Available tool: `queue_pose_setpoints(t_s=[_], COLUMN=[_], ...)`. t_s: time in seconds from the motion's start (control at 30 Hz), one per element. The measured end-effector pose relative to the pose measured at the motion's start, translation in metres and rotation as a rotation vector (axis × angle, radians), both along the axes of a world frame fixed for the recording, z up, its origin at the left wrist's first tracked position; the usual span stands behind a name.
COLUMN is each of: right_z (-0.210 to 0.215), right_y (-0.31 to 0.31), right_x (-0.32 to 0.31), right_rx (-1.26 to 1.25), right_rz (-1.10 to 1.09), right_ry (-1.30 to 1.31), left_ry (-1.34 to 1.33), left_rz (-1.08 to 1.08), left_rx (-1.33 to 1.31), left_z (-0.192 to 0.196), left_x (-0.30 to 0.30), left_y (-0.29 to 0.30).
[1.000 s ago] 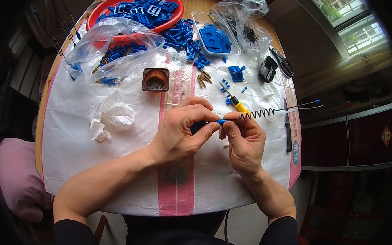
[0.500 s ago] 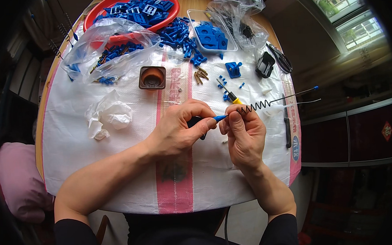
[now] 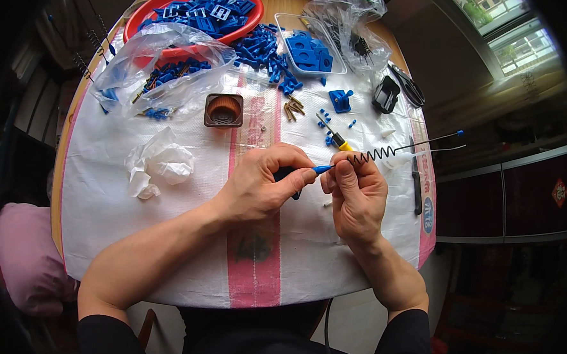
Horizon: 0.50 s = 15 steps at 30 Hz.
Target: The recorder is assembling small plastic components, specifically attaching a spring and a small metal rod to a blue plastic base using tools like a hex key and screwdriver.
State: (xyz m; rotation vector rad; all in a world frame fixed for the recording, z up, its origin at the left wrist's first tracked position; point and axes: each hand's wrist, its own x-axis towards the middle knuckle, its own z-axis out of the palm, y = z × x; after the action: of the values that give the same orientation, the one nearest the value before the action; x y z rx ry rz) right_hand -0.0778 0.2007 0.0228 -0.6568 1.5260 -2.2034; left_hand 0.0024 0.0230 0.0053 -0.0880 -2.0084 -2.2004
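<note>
Over the middle of the table, my left hand (image 3: 274, 179) is closed on a blue plastic piece (image 3: 322, 169) with a tapered tip; most of it is hidden in my fingers. Between thumb and fingers of my right hand (image 3: 356, 192) is a thin black coiled wire (image 3: 377, 153), which stretches right to a small blue end cap (image 3: 459, 132). The tapered tip and the wire's near end meet at my right fingertips; whether they are joined is hidden. Just beyond my right hand lies a yellow-and-black screwdriver (image 3: 340, 141), with small blue bits around its shaft.
Farther off are a red basin (image 3: 258, 15) of blue parts, a plastic bag (image 3: 115, 77), a clear tub (image 3: 343, 68), brass-coloured pins (image 3: 293, 107) and a blue bracket (image 3: 341, 101). A brown cup (image 3: 223, 110) and crumpled tissue (image 3: 161, 163) lie left; a knife (image 3: 417, 192) lies right.
Both hands keep their grip on the blue piece and the coiled wire. The whole view has shifted slightly; otherwise hands and table look nearly the same.
</note>
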Motion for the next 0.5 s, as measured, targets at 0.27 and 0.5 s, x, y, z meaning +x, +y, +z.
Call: queue_pose_setpoints(t_s=[0.27, 0.5], right_z=[0.0019, 0.0026], right_y=[0.0009, 0.0013], right_x=[-0.0006, -0.0003], right_rx=[-0.01, -0.032], right_rz=[0.003, -0.01], right_ry=[-0.022, -0.023], left_ry=[0.021, -0.099], left_rz=[0.026, -0.022], left_rx=[0.026, 0.1], left_z=[0.0006, 0.0007], left_x=[-0.0008, -0.0014], left_y=[0.0025, 0.0017])
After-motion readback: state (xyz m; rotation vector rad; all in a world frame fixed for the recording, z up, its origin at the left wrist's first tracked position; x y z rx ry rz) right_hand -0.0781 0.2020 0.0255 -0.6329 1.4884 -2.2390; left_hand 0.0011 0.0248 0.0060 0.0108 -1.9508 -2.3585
